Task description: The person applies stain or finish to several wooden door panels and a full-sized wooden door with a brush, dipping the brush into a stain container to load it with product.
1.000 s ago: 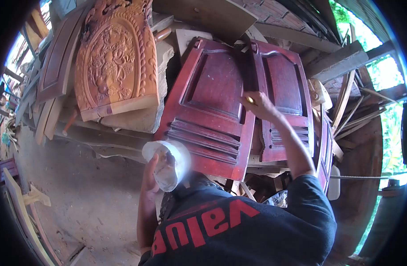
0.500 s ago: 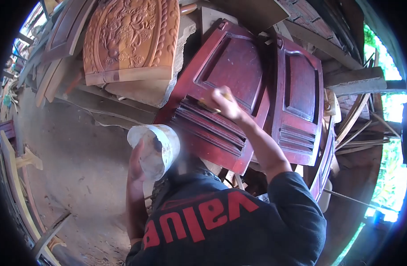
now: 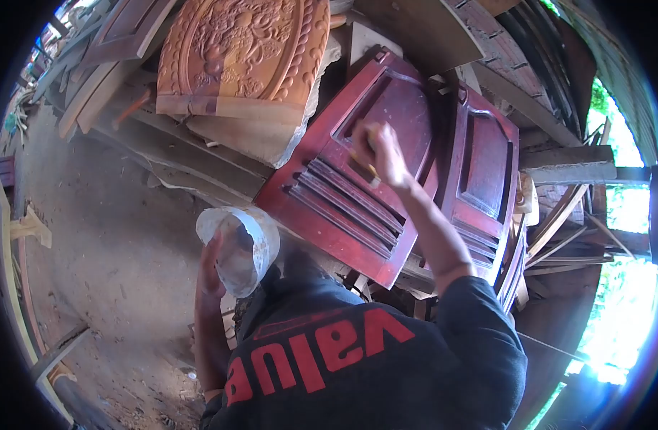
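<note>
My left hand (image 3: 212, 265) is wrapped round the side of a whitish plastic bucket (image 3: 266, 240), holding it tilted beside the door panel. My right hand (image 3: 387, 154) has its fingers closed on what looks like a small paintbrush (image 3: 365, 167) with a yellowish part; most of it is hidden by the fingers. That hand is over a dark red wooden door panel (image 3: 322, 229), between its raised field and the row of slats below. A second red panel (image 3: 484, 165) leans just to the right.
A carved orange-brown wooden panel (image 3: 243, 54) lies on boards at the upper left. Loose wood strips (image 3: 558, 236) lean at the right near a bright opening. Dusty floor (image 3: 114, 236) stretches to the left, with timber pieces (image 3: 31, 228) at its edge.
My right hand has shifted slightly up and right across the panel with the brush. The bucket stays in my left hand, a little lower and further left. The view has tilted slightly.
</note>
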Action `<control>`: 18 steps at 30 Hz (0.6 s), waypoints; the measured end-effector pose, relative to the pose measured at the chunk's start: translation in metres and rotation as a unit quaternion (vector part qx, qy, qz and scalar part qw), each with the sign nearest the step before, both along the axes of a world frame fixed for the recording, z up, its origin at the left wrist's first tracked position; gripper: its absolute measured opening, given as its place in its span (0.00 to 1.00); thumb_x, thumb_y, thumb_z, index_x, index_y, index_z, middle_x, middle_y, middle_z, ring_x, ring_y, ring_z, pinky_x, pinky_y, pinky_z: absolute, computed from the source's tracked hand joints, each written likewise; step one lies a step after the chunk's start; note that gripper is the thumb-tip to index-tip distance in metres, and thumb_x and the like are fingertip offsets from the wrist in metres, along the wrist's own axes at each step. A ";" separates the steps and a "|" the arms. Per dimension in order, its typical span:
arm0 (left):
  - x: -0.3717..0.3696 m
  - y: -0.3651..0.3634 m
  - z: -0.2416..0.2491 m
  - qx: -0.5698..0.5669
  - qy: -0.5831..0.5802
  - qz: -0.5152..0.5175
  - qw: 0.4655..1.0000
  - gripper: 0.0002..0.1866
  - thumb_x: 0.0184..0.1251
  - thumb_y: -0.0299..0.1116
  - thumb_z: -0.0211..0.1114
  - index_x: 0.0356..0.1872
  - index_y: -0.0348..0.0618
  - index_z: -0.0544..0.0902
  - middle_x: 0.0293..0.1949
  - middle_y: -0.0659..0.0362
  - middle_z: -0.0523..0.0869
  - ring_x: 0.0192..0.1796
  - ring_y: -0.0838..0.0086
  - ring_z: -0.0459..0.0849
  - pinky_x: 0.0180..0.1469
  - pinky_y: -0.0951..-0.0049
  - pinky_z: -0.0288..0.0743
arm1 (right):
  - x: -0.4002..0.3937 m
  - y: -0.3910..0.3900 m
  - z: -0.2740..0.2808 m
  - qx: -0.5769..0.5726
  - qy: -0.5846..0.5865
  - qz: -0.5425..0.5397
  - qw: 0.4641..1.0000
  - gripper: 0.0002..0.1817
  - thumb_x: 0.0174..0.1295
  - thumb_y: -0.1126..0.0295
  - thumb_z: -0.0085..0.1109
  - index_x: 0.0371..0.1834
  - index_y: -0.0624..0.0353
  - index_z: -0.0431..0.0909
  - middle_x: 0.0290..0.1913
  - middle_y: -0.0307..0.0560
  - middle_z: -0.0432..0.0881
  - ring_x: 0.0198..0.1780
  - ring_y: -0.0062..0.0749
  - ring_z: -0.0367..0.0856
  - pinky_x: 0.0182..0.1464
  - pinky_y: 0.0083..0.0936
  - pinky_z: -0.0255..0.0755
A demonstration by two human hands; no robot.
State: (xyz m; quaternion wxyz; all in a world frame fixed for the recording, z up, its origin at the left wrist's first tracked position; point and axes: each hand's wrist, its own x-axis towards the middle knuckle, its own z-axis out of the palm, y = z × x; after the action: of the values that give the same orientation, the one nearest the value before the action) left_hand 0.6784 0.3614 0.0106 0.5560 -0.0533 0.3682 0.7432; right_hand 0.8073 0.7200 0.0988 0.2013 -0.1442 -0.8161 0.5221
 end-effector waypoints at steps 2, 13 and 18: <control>0.002 0.000 0.011 -0.005 0.010 -0.007 1.000 0.32 0.74 0.51 0.52 0.68 0.37 0.65 0.62 0.50 0.76 0.63 0.59 0.76 0.66 0.55 0.68 | -0.032 -0.016 -0.018 -0.061 0.041 -0.028 0.997 0.41 0.69 0.32 0.27 0.18 0.60 0.67 0.14 0.35 0.64 0.19 0.20 0.62 0.23 0.23 0.55; -0.003 0.009 0.006 -0.018 0.020 0.003 1.000 0.30 0.74 0.51 0.53 0.66 0.38 0.67 0.58 0.52 0.78 0.59 0.63 0.79 0.62 0.58 0.72 | 0.150 0.006 -0.031 -0.212 -0.157 -0.027 0.964 0.30 0.72 0.47 0.47 0.15 0.54 0.63 0.15 0.31 0.62 0.19 0.16 0.59 0.22 0.23 0.53; -0.001 0.010 0.012 -0.018 0.038 0.023 0.999 0.29 0.73 0.50 0.54 0.64 0.38 0.69 0.54 0.54 0.80 0.55 0.65 0.81 0.59 0.60 0.74 | 0.087 -0.006 -0.008 -0.031 -0.164 0.024 0.986 0.37 0.67 0.31 0.37 0.17 0.54 0.65 0.15 0.32 0.59 0.19 0.18 0.58 0.22 0.23 0.52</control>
State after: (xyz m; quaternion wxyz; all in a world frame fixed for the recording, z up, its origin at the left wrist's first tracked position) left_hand 0.6772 0.3712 0.0222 0.5232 -0.0440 0.4012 0.7506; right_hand 0.8939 0.7139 0.0908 0.0473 -0.2148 -0.8247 0.5211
